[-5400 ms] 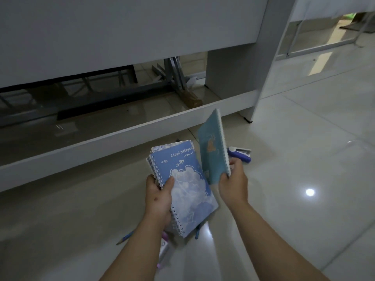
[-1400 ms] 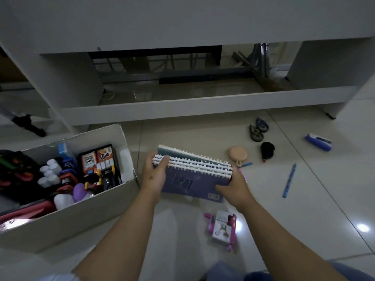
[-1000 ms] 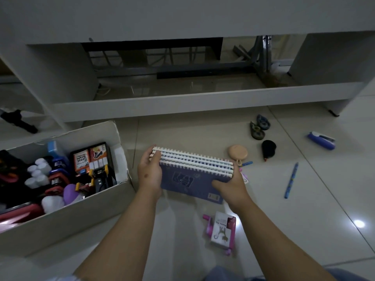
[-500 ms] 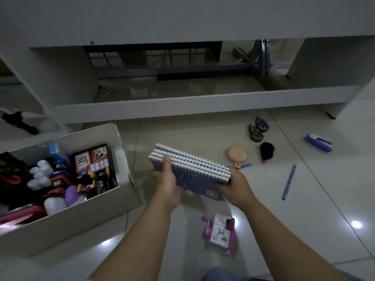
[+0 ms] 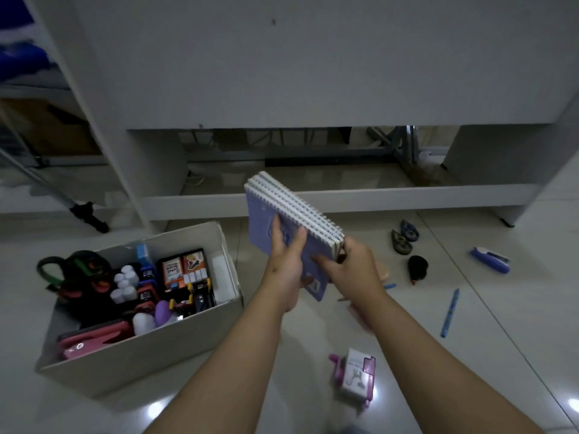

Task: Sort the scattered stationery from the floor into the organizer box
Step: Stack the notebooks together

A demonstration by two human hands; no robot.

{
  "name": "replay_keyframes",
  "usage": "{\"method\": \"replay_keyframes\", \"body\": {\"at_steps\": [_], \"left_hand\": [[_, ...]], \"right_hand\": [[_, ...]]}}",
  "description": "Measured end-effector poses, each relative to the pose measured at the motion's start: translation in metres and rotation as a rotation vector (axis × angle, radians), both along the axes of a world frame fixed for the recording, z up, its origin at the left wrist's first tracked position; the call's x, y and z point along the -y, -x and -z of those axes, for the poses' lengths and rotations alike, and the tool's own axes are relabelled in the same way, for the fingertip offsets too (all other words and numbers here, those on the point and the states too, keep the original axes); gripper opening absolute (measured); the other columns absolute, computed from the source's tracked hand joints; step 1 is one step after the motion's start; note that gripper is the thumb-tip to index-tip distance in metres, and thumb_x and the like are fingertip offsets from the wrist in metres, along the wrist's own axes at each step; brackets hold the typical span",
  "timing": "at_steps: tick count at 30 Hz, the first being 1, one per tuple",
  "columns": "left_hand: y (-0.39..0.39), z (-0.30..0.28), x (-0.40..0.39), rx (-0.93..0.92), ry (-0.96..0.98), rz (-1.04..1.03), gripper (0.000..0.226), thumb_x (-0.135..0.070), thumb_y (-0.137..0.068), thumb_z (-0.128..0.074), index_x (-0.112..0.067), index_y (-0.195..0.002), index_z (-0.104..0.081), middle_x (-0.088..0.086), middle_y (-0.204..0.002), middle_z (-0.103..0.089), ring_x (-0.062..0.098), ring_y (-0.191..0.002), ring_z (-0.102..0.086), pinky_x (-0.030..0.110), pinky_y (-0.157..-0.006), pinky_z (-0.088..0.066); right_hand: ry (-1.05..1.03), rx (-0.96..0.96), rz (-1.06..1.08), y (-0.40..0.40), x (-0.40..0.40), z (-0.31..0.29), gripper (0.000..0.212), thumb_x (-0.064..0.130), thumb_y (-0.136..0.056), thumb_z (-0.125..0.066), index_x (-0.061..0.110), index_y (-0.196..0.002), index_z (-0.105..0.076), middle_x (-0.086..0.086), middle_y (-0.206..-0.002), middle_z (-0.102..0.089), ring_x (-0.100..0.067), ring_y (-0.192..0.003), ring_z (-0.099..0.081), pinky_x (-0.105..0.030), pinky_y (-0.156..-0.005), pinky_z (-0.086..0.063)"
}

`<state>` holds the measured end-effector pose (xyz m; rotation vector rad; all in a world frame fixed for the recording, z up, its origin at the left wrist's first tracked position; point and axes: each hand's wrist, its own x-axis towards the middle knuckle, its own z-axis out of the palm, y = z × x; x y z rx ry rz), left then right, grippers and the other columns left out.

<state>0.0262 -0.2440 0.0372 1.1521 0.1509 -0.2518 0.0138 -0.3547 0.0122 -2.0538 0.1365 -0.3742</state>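
The box (image 5: 141, 364) is partly filled. The notebooks (image 5: 291, 220) are gripped by both hands (image 5: 286, 274) (image 5: 351, 267), fingers curled round them. The pen (image 5: 450, 311), stapler (image 5: 490, 260) and sharpener (image 5: 355, 375) are left on the floor (image 5: 501, 339).

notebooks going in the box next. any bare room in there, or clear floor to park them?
Organizer box is crowded: scissors, ink boxes, red stapler. Only a slim gap along its right wall. Bare floor lies between the box and the pink sharpener, and right of the blue pen.

notebooks (image 5: 282, 211): lower cover behind hands | peach disc (image 5: 384, 272): mostly hidden | right hand (image 5: 351, 267): blurred
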Motion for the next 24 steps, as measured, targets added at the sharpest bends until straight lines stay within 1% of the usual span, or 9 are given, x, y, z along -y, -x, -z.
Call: {"method": "replay_keyframes", "body": {"at_steps": [3, 6, 8, 10, 12, 13, 16, 21, 24], "left_hand": [[-0.004, -0.029, -0.031, 0.057, -0.010, 0.001, 0.053, -0.027, -0.098, -0.043, -0.047, -0.143, -0.022, -0.009, -0.129, -0.045, 0.017, -0.101, -0.052, 0.048, -0.086, -0.049], [-0.008, -0.047, -0.067, 0.056, -0.028, 0.011, 0.046, -0.030, -0.099, -0.040, -0.046, -0.140, -0.028, -0.003, -0.139, -0.046, 0.024, -0.111, -0.052, 0.039, -0.070, -0.050], [-0.011, -0.051, -0.088, 0.020, -0.049, 0.000, 0.042, -0.031, -0.100, -0.037, -0.046, -0.139, -0.030, -0.003, -0.145, -0.040, 0.029, -0.124, -0.047, 0.039, -0.064, -0.049], [-0.014, -0.049, -0.104, -0.038, -0.055, -0.016, 0.041, -0.032, -0.100, -0.035, -0.045, -0.139, -0.031, -0.004, -0.148, -0.036, 0.030, -0.128, -0.042, 0.040, -0.060, -0.048], [-0.018, -0.042, -0.116, -0.087, -0.052, -0.016, 0.041, -0.032, -0.101, -0.033, -0.044, -0.140, -0.030, -0.003, -0.149, -0.034, 0.030, -0.130, -0.040, 0.040, -0.061, -0.048], [-0.020, -0.037, -0.120, -0.108, -0.044, -0.012, 0.041, -0.031, -0.102, -0.032, -0.044, -0.140, -0.031, -0.002, -0.150, -0.033, 0.029, -0.130, -0.040, 0.040, -0.065, -0.048], [-0.030, -0.024, -0.133, -0.139, -0.045, 0.020, 0.045, -0.023, -0.101, -0.032, -0.046, -0.139, -0.033, 0.000, -0.149, -0.034, 0.026, -0.122, -0.043, 0.045, -0.077, -0.045], [-0.042, -0.007, -0.146, -0.133, -0.025, 0.077, 0.049, -0.018, -0.097, -0.029, -0.046, -0.136, -0.038, -0.004, -0.136, -0.040, 0.024, -0.116, -0.044, 0.046, -0.073, -0.049], [-0.044, 0.001, -0.150, -0.105, -0.006, 0.102, 0.050, -0.016, -0.096, -0.027, -0.046, -0.134, -0.040, -0.006, -0.130, -0.044, 0.024, -0.115, -0.046, 0.054, -0.085, -0.047]], "right_hand": [[-0.124, 0.050, -0.046, -0.004, -0.031, -0.034, 0.022, 0.002, -0.076, -0.072, 0.015, -0.091, -0.063, -0.003, -0.078, -0.067, -0.022, -0.075, -0.065, -0.044, -0.067, -0.057], [-0.215, 0.032, -0.081, -0.011, -0.061, -0.049, 0.031, 0.001, -0.077, -0.071, 0.028, -0.084, -0.057, -0.002, -0.086, -0.068, -0.025, -0.083, -0.067, -0.051, -0.073, -0.057], [-0.170, 0.027, -0.092, -0.017, -0.081, -0.047, 0.025, 0.005, -0.077, -0.072, 0.024, -0.085, -0.059, -0.006, -0.087, -0.069, -0.028, -0.082, -0.068, -0.053, -0.071, -0.056], [-0.097, 0.005, -0.090, -0.024, -0.099, -0.042, 0.019, 0.010, -0.076, -0.073, 0.016, -0.091, -0.062, -0.007, -0.083, -0.069, -0.027, -0.076, -0.067, -0.046, -0.066, -0.057], [0.009, -0.022, -0.089, -0.029, -0.114, -0.034, 0.022, 0.014, -0.077, -0.072, 0.011, -0.097, -0.064, -0.003, -0.083, -0.068, -0.020, -0.074, -0.063, -0.028, -0.063, -0.052], [0.049, -0.040, -0.082, -0.031, -0.119, -0.031, 0.023, 0.015, -0.078, -0.071, 0.010, -0.099, -0.065, -0.004, -0.086, -0.069, -0.020, -0.076, -0.063, -0.024, -0.062, -0.048], [0.095, -0.095, -0.046, -0.036, -0.135, -0.023, 0.021, 0.018, -0.081, -0.069, 0.009, -0.099, -0.064, -0.008, -0.093, -0.069, -0.023, -0.083, -0.063, -0.023, -0.064, -0.041], [0.199, -0.105, 0.016, -0.043, -0.150, -0.011, 0.022, 0.022, -0.084, -0.065, 0.010, -0.102, -0.062, -0.008, -0.098, -0.065, -0.022, -0.087, -0.059, -0.021, -0.064, -0.034], [0.288, -0.083, 0.025, -0.042, -0.150, -0.006, 0.022, 0.024, -0.085, -0.064, 0.009, -0.100, -0.060, -0.008, -0.098, -0.062, -0.022, -0.087, -0.057, -0.022, -0.065, -0.032]]}}
